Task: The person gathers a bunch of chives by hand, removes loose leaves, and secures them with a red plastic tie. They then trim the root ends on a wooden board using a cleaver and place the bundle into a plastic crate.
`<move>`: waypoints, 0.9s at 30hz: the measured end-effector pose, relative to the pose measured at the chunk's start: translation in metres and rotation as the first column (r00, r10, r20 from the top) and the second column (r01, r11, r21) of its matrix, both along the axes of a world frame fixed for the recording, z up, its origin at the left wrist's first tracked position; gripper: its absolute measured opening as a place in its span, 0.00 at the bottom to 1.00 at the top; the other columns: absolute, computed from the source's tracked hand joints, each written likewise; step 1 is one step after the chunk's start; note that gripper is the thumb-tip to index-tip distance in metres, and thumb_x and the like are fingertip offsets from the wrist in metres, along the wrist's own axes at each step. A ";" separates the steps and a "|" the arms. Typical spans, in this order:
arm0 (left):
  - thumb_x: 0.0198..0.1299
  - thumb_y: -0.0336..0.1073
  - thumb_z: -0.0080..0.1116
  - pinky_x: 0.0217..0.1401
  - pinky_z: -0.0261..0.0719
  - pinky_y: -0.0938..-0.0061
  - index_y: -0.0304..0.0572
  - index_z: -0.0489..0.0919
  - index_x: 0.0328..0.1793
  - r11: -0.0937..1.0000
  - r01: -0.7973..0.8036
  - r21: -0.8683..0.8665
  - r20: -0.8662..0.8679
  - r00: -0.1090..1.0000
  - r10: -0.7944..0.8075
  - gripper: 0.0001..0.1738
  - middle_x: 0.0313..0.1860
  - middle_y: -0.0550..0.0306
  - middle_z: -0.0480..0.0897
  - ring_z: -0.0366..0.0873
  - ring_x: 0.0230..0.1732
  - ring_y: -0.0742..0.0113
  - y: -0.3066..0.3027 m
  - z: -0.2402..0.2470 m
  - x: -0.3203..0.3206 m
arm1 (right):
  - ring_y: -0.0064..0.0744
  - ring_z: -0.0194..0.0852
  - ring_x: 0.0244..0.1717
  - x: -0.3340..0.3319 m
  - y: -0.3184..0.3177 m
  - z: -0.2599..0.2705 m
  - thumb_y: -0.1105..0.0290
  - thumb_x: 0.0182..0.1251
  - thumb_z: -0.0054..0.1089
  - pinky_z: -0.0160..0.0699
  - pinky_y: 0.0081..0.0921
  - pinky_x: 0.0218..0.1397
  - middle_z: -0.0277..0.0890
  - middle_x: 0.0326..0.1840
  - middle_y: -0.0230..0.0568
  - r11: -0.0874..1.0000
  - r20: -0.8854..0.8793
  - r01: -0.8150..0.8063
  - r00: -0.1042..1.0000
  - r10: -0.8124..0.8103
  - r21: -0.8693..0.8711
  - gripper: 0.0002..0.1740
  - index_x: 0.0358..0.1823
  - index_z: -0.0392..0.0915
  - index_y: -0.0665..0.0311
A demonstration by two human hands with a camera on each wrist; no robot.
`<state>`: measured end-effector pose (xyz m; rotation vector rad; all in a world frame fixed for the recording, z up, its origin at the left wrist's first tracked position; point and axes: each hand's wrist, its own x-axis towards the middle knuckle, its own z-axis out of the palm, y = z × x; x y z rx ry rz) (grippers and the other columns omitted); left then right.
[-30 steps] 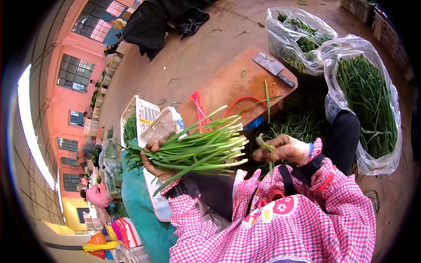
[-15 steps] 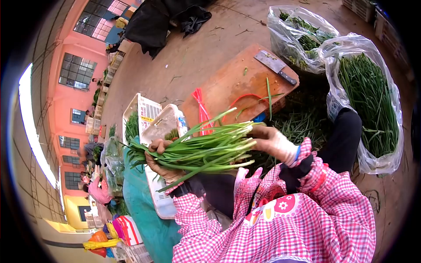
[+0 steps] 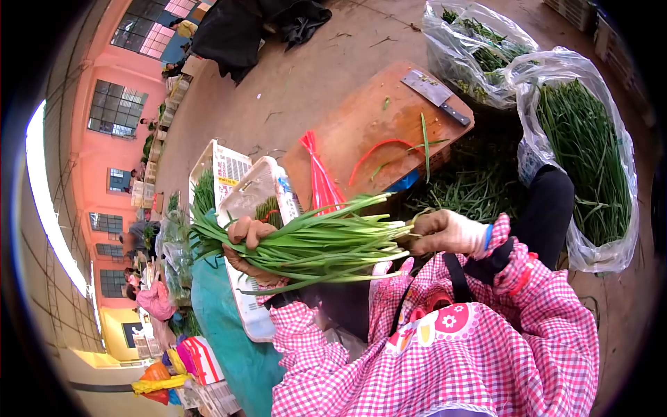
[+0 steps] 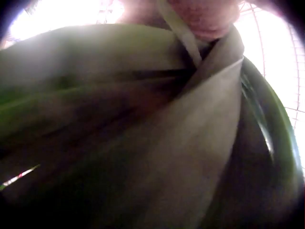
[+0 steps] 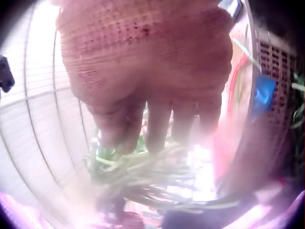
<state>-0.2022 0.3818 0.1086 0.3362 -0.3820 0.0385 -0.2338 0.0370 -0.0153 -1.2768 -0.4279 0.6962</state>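
My left hand (image 3: 250,233) grips a bunch of garlic chives (image 3: 323,244) round its leafy part, pale stem ends pointing right. Broad leaves (image 4: 200,124) of the bunch fill the left wrist view, blurred. At the stem ends, my right hand (image 3: 448,233), in a worn glove, pinches at the pale stems with thumb and fingertips. The right wrist view has its fingers (image 5: 157,126) reaching down onto the stems (image 5: 152,171); the tips are partly hidden there. Beyond the bunch, red ties (image 3: 323,177) hang over the near side of a wooden board (image 3: 361,115).
A cleaver (image 3: 434,96) lies on the board's far right corner. Clear plastic bags of greens (image 3: 583,153) stand at the right, with loose leaves (image 3: 479,194) beneath the board. White crates (image 3: 236,167) and a teal cloth (image 3: 222,313) are at the left.
My right hand, holding a pale scrap beside the bunch a second ago, has come left to the stem ends and now pinches there. The left hand keeps its grip, almost in place.
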 end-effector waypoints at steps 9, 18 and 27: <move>0.65 0.39 0.51 0.36 0.57 0.78 0.59 0.60 0.29 0.963 0.027 0.268 0.181 0.981 -0.077 0.13 0.28 0.73 0.59 0.57 0.25 0.81 0.009 0.022 -0.005 | 0.48 0.75 0.60 0.000 -0.042 0.029 0.62 0.55 0.68 0.73 0.37 0.65 0.78 0.57 0.50 0.866 0.540 0.332 0.837 -0.089 -0.373 0.26 0.55 0.80 0.63; 0.68 0.40 0.56 0.30 0.55 0.75 0.54 0.60 0.27 0.965 -0.002 0.263 0.276 0.958 -0.073 0.19 0.25 0.70 0.59 0.57 0.19 0.78 -0.042 0.030 -0.017 | 0.15 0.76 0.34 -0.010 0.059 0.042 0.70 0.69 0.61 0.78 0.18 0.41 0.82 0.32 0.30 0.945 -0.024 0.328 0.945 -0.328 0.011 0.10 0.45 0.81 0.70; 0.67 0.34 0.56 0.29 0.63 0.75 0.52 0.66 0.24 0.961 0.064 0.268 0.347 0.924 -0.158 0.18 0.24 0.68 0.67 0.66 0.20 0.77 -0.026 0.038 -0.017 | 0.52 0.80 0.45 0.000 0.002 -0.015 0.64 0.59 0.66 0.80 0.38 0.50 0.83 0.40 0.46 0.623 0.591 0.449 0.807 0.027 -0.641 0.10 0.40 0.83 0.58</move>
